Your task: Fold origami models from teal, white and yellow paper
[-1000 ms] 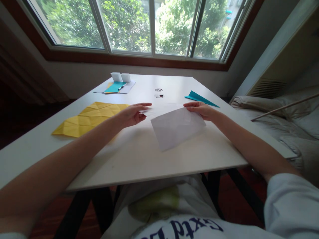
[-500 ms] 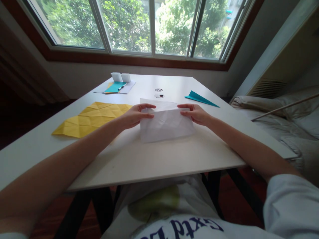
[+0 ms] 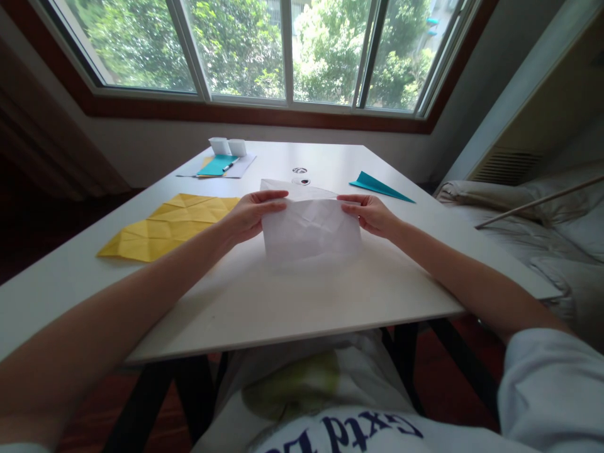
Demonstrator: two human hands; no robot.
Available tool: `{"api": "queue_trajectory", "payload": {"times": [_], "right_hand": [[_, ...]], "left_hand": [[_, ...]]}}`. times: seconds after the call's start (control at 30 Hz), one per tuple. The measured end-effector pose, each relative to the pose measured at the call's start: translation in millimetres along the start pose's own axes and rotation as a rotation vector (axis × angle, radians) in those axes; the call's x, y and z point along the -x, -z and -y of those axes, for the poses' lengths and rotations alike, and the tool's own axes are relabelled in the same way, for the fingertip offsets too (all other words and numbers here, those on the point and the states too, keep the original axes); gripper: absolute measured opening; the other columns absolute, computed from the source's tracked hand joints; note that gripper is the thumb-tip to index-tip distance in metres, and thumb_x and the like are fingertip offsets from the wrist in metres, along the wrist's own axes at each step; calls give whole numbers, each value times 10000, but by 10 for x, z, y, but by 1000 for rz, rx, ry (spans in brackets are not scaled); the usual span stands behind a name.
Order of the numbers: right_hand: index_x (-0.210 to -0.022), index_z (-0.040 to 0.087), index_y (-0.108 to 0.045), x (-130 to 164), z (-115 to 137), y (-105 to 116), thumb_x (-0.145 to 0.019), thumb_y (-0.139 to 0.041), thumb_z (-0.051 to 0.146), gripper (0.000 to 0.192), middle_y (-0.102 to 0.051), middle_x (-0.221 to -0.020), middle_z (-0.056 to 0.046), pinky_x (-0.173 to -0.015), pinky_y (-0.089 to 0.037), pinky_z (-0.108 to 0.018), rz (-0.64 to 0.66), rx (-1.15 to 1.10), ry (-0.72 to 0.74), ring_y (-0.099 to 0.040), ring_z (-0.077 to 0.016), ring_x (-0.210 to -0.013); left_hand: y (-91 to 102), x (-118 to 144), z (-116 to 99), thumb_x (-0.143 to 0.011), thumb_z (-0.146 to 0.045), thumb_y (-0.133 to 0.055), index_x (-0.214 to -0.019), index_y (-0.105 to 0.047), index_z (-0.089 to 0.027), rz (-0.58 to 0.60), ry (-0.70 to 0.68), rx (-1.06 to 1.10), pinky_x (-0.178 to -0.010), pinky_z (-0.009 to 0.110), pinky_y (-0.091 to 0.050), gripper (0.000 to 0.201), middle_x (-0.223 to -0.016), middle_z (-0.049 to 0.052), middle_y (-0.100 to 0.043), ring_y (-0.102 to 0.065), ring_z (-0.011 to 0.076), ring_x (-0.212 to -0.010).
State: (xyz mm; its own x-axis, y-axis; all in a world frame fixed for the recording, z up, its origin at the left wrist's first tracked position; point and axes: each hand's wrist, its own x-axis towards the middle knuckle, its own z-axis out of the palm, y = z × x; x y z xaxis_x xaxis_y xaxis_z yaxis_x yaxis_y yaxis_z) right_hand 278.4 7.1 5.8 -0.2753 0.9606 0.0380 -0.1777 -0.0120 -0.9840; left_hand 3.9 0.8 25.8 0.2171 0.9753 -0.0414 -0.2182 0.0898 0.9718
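Note:
A creased white sheet of paper (image 3: 309,229) is held up over the middle of the white table (image 3: 283,296), its lower edge near the tabletop. My left hand (image 3: 250,214) pinches its upper left corner. My right hand (image 3: 370,212) pinches its upper right corner. A folded-back layer of the same sheet shows behind the top edge.
A creased yellow paper (image 3: 165,225) lies on the table to the left. A teal folded paper (image 3: 380,186) lies at the right. At the back stand two small white boxes (image 3: 228,146) with teal paper and a pen (image 3: 219,165). A bed (image 3: 533,220) is on the right.
The white sheet lay tilted on the table under my right hand alone. Both hands have taken its top corners, squared it and raised it toward me.

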Motion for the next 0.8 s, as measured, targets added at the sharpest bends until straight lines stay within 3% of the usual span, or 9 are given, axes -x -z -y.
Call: {"api": "queue_trajectory", "payload": {"times": [0.13, 0.33, 0.63, 0.8], "right_hand": [[-906, 191, -707, -33, -5, 34, -568, -812, 244, 358, -709, -826, -22, -723, -539, -270, -58, -31, 29, -637, -121, -728], [-907, 201, -712, -40, -32, 43, -565, -814, 268, 363, -708, -840, -22, -742, -525, -295, -37, -21, 15, -635, -127, -735], [-855, 208, -720, 32, -50, -96, -571, -808, 302, 312, -693, -839, -9, -739, -502, -283, 4, 0, 22, -612, -118, -748], [-791, 216, -706, 42, -88, -157, -588, -782, 392, 279, -660, -791, -6, -749, -484, -330, -11, 109, 134, -595, -137, -740]], "left_hand": [[-13, 4, 6, -528, -77, -796, -949, -690, -157, 54, -28, 30, -703, 236, -538, 441, -843, 46, -695, -650, 138, -745], [7, -45, 80, -523, -90, -801, -934, -702, -119, -21, -38, 7, -730, 246, -522, 424, -795, 56, -697, -632, 126, -707], [-40, -71, 179, -517, -197, -816, -723, -711, -129, -28, -87, 20, -718, 252, -493, 241, -740, 30, -684, -608, 120, -698], [-63, -55, 215, -540, -347, -811, -773, -710, -172, -54, -116, -153, -722, 289, -452, 308, -791, 27, -673, -595, 144, -751]]}}
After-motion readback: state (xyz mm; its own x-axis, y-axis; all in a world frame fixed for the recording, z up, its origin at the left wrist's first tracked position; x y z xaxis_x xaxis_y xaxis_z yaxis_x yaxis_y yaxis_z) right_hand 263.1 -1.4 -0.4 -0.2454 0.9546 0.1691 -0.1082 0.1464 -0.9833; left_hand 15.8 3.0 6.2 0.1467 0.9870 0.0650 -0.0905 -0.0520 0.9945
